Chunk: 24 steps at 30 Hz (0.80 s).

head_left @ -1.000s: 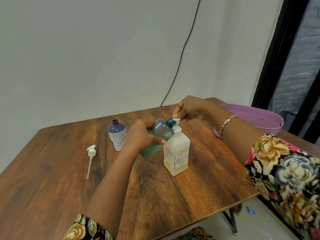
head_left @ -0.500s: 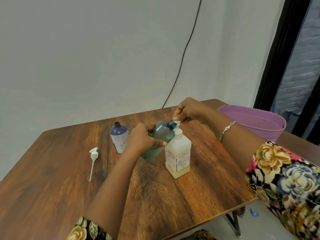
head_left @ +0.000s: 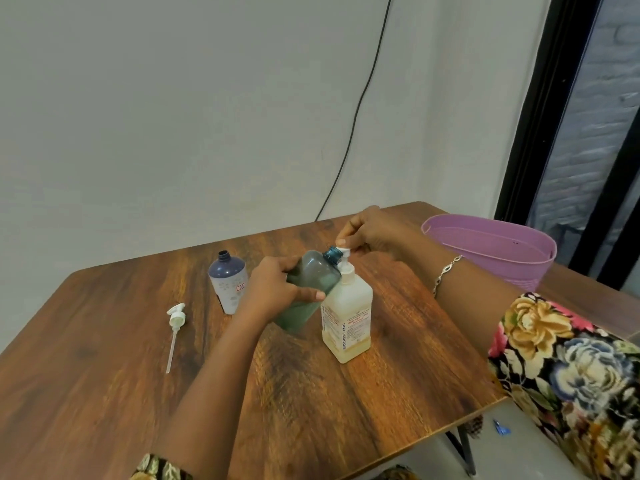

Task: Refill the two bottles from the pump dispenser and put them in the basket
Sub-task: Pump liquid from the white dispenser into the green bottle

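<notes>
- A wooden tabletop (head_left: 104, 393) stands against a plain grey wall (head_left: 173, 116), a black cable (head_left: 360, 109) running down it.
- The left hand (head_left: 277, 289) has its fingers (head_left: 308, 295) wrapped round a tilted green bottle (head_left: 311, 289), its open neck up beside the pump's spout.
- The right hand (head_left: 374, 233) pinches its fingers on the head of the pump dispenser (head_left: 348, 317).
- A capless blue bottle (head_left: 228, 282) stands upright just past the left fingers; a loose pump (head_left: 175, 323) lies farther out.
- A purple basket (head_left: 491, 251) sits beyond the right wrist.
</notes>
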Each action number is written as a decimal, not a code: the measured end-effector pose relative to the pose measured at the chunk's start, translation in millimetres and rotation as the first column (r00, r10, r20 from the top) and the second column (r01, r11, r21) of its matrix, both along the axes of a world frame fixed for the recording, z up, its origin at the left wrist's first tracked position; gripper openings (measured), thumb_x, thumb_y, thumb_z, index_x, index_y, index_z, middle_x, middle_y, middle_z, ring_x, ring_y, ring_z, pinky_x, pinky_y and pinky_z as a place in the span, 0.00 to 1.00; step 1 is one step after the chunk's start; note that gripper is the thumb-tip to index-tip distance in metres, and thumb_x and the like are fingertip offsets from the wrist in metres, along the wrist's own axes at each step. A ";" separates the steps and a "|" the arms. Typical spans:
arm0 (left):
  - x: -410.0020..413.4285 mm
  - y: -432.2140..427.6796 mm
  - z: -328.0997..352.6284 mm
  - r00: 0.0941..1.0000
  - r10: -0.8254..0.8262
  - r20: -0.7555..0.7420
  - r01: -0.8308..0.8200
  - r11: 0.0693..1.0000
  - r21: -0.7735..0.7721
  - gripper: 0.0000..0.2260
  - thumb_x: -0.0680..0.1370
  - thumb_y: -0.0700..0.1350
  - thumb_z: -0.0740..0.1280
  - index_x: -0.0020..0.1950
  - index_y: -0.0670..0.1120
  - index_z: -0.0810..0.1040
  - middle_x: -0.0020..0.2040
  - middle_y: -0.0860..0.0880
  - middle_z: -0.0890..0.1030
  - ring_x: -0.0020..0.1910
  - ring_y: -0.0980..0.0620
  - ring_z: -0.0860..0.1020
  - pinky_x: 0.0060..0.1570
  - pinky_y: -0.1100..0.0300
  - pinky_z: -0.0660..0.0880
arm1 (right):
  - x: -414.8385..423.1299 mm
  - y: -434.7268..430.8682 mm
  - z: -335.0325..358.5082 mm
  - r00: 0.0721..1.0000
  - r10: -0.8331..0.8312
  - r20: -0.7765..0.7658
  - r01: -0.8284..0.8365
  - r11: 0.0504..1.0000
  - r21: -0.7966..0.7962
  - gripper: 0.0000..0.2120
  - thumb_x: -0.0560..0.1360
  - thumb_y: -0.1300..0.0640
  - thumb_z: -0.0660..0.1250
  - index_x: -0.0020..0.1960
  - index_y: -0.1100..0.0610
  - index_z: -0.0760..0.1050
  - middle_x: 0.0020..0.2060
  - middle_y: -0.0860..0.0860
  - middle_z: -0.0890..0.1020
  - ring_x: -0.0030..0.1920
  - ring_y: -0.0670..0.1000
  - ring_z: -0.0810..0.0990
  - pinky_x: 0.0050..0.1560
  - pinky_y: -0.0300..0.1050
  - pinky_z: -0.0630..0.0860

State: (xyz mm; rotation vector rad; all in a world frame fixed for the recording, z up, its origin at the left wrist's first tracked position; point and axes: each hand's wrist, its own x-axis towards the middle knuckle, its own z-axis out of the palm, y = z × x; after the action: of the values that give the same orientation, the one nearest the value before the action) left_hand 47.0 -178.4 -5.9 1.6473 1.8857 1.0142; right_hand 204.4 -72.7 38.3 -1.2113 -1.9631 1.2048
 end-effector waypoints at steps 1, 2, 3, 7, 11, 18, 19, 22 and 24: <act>-1.2 1.0 2.2 1.000 0.000 -0.011 0.000 1.000 0.002 0.34 0.64 0.45 0.78 0.68 0.43 0.71 0.63 0.46 0.77 0.60 0.47 0.74 0.62 0.47 0.71 | 0.2 0.0 4.2 1.000 0.009 0.011 -0.009 1.000 -0.013 0.03 0.71 0.70 0.68 0.40 0.64 0.78 0.36 0.56 0.80 0.35 0.49 0.77 0.36 0.37 0.76; -2.0 1.6 3.6 1.000 0.000 -0.026 0.000 1.000 -0.003 0.35 0.64 0.45 0.78 0.68 0.42 0.71 0.63 0.45 0.76 0.60 0.47 0.74 0.62 0.48 0.72 | 0.0 -0.3 7.1 1.000 0.017 0.025 -0.016 0.999 -0.030 0.02 0.71 0.70 0.67 0.41 0.66 0.78 0.36 0.56 0.80 0.35 0.48 0.77 0.34 0.36 0.76; -2.9 2.3 4.0 0.999 0.000 -0.037 0.000 1.000 -0.010 0.36 0.64 0.45 0.78 0.69 0.42 0.70 0.64 0.45 0.76 0.60 0.47 0.74 0.62 0.48 0.72 | -0.6 -0.4 8.6 0.999 0.020 0.037 -0.019 0.999 -0.042 0.02 0.71 0.70 0.67 0.42 0.67 0.78 0.36 0.57 0.80 0.34 0.48 0.77 0.33 0.35 0.76; -4.0 3.3 -1.2 0.998 -0.016 -0.053 0.013 0.999 -0.051 0.36 0.64 0.45 0.77 0.70 0.42 0.69 0.65 0.46 0.75 0.62 0.47 0.73 0.62 0.47 0.71 | -5.5 1.4 1.2 0.997 -0.014 0.076 0.018 0.999 -0.051 0.04 0.72 0.70 0.66 0.40 0.64 0.77 0.36 0.56 0.79 0.34 0.49 0.76 0.32 0.37 0.74; -2.9 1.4 -6.8 0.999 -0.003 -0.037 0.001 0.998 -0.063 0.37 0.65 0.45 0.77 0.71 0.42 0.67 0.65 0.45 0.74 0.63 0.47 0.73 0.63 0.48 0.70 | -8.3 2.4 -6.2 0.993 -0.024 0.117 0.029 0.999 -0.039 0.06 0.72 0.68 0.67 0.37 0.62 0.77 0.38 0.57 0.80 0.38 0.51 0.77 0.40 0.42 0.76; -5.6 1.5 3.4 0.997 0.020 -0.081 -0.020 1.000 -0.002 0.36 0.63 0.48 0.78 0.69 0.44 0.71 0.63 0.46 0.77 0.59 0.47 0.75 0.61 0.48 0.73 | -6.5 -2.7 12.4 0.996 -0.002 0.086 0.002 1.000 -0.002 0.06 0.71 0.71 0.67 0.37 0.64 0.77 0.36 0.57 0.79 0.37 0.50 0.77 0.40 0.41 0.76; -6.3 2.3 3.8 0.996 0.022 -0.090 -0.022 1.000 -0.003 0.35 0.63 0.48 0.78 0.69 0.44 0.71 0.62 0.47 0.77 0.59 0.48 0.75 0.61 0.49 0.73 | -7.3 -2.8 12.1 0.996 -0.002 0.087 0.003 1.000 -0.012 0.06 0.71 0.71 0.67 0.37 0.63 0.77 0.36 0.57 0.79 0.36 0.50 0.77 0.39 0.40 0.76; -6.0 3.4 -0.8 0.995 0.022 -0.100 -0.026 0.999 -0.030 0.36 0.64 0.47 0.78 0.70 0.44 0.69 0.64 0.46 0.76 0.60 0.48 0.74 0.61 0.52 0.72 | -10.2 -2.9 5.3 0.993 -0.001 0.121 0.002 1.000 -0.006 0.07 0.72 0.69 0.66 0.36 0.62 0.76 0.35 0.56 0.78 0.35 0.48 0.75 0.34 0.37 0.74; -5.5 3.9 -6.2 0.996 0.025 -0.087 -0.030 0.998 -0.050 0.37 0.64 0.46 0.78 0.70 0.45 0.68 0.65 0.47 0.75 0.62 0.48 0.74 0.61 0.52 0.71 | -10.1 -0.6 -1.0 0.989 -0.008 0.148 0.007 1.000 0.004 0.07 0.73 0.68 0.66 0.37 0.61 0.76 0.35 0.54 0.79 0.35 0.48 0.74 0.34 0.38 0.73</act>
State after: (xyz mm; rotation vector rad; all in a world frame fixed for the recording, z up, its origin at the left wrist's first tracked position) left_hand 41.6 -174.5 -12.1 1.6647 1.9786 0.9106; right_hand 194.3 -73.3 37.2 -1.3399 -2.0637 1.1364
